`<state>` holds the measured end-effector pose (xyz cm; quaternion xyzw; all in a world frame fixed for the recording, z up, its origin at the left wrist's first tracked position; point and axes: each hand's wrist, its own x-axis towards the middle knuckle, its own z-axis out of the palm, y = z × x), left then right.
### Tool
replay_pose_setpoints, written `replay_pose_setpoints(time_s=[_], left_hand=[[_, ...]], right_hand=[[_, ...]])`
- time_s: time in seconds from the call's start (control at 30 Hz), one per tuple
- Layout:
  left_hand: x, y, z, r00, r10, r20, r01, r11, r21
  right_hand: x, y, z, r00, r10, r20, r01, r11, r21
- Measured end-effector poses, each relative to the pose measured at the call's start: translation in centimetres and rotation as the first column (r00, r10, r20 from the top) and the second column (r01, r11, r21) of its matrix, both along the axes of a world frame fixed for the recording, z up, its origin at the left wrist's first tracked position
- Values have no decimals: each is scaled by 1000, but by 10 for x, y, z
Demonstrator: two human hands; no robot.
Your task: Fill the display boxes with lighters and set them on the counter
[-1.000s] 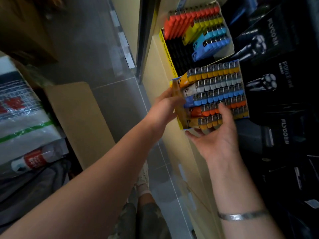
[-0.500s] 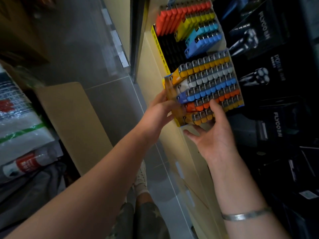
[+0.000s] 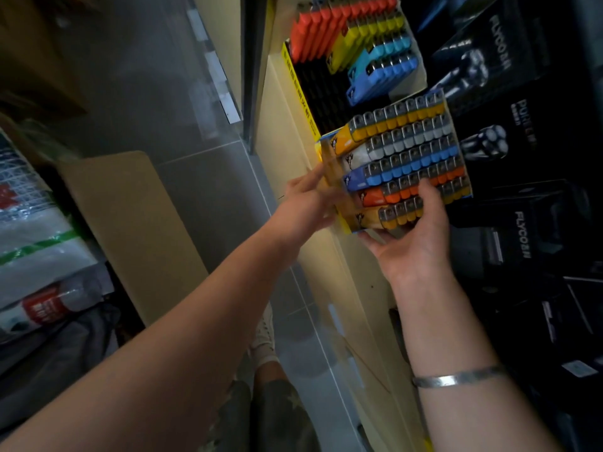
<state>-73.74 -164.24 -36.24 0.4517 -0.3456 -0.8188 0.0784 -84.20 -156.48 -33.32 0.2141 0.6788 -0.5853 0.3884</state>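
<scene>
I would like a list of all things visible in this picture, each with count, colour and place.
full display box: one, yellow, rows of yellow, white, blue, orange lighters; held at the counter edge
second display box: one, partly filled, red, yellow, blue lighters; behind it
counter: one, cream, centre
shaver boxes: several, black, right
cardboard sheet: one, tan, left
bracelet: one, silver, right wrist
left hand: grips the full box's left end
right hand: supports it below, thumb on lighters
</scene>
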Motion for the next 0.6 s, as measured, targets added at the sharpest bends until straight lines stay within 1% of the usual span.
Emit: replay_pose_setpoints(time_s=[0.07,0.13,0.23,0.37,0.43,0.53,0.57,0.6], left_hand=[[4,-1,-1,999,-19,-32,20,1000,25],[9,1,0,1000,-6,-31,8,998,57],[27,12,0,999,-6,53,3,999,54],[69,32,15,984,1,181,-10,999,44],[93,45,28,973,9,231,-20,999,46],[132,64,56,966,50,252,-64,997,46],[143,69,66,960,76,270,-89,996,33],[155,75,75,955,111,274,-124,992,30]], right_hand=[[2,1,-1,1000,-11,-2,11,1000,-2],[5,3,-1,1000,-15,-26,16,1000,19],[14,3,6,998,18,-67,-13,997,79],[34,9,25,995,70,-71,-57,984,168],[50,17,40,983,175,-64,-160,969,191],[82,34,68,939,340,-54,-328,930,165],[91,40,75,919,388,-71,-370,911,182],[101,47,83,906,417,-69,-402,901,165]])
